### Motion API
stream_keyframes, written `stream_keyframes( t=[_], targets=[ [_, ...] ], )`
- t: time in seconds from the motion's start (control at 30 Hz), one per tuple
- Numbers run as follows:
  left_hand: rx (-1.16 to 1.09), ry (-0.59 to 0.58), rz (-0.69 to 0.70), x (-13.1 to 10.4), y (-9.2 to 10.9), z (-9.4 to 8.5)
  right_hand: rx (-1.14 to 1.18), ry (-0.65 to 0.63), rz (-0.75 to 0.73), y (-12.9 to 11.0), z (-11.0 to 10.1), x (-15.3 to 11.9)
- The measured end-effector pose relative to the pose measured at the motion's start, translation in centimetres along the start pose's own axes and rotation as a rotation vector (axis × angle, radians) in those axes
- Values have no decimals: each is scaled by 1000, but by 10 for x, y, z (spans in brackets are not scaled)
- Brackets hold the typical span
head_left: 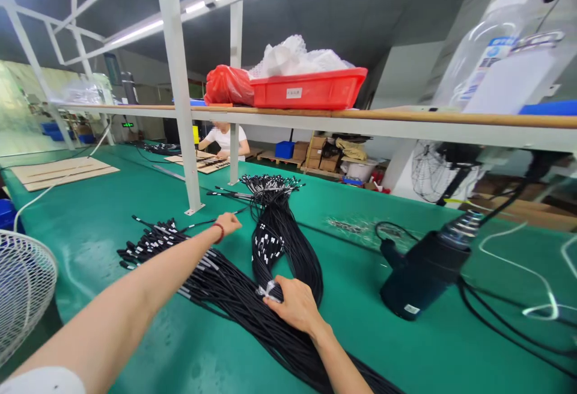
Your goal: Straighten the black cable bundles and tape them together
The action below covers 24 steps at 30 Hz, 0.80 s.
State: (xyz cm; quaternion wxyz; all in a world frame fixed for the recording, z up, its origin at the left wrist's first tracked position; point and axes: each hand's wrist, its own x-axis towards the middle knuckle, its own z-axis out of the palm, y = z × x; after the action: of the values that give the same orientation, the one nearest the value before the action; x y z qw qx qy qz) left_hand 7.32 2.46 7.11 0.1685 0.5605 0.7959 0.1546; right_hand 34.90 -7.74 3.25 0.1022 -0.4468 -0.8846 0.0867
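My left hand (229, 224), a red bead bracelet at its wrist, is closed over the line of a thin black cable that shows on both sides of the fingers. My right hand (295, 302) grips a bundle of black cables (311, 261) by a strip of clear wrapping (269, 290). The bundle bends in a loop, its white-tagged ends (270, 184) fanned out at the far side. Under my forearms lies a second long heap of black cables (234, 283), with white and grey tags at its left end.
A heat gun (428, 267) stands nose-up at right, its cord trailing. Wire scraps (349, 225) lie behind it. A white post (180, 93) carries a shelf with a red bin (311, 88). A fan (24, 289) is at left. Across the bench sits a person (228, 140).
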Motion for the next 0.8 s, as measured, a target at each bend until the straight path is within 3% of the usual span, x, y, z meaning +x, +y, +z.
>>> stream_keyframes(
  t=[0.1, 0.2, 0.4, 0.63, 0.8],
  targets=[
    [-30, -2, 1, 3, 42, 45, 7, 1, 6, 1, 1, -1],
    [-41, 19, -41, 9, 63, 69, 9, 5, 15, 3, 4, -1],
    [-49, 51, -66, 24, 64, 75, 36, 14, 20, 5, 6, -2],
    [-140, 156, -24, 21, 64, 97, 42, 6, 34, 4, 6, -2],
    [-269, 114, -5, 20, 49, 95, 46, -1, 29, 5, 5, -2]
  ],
)
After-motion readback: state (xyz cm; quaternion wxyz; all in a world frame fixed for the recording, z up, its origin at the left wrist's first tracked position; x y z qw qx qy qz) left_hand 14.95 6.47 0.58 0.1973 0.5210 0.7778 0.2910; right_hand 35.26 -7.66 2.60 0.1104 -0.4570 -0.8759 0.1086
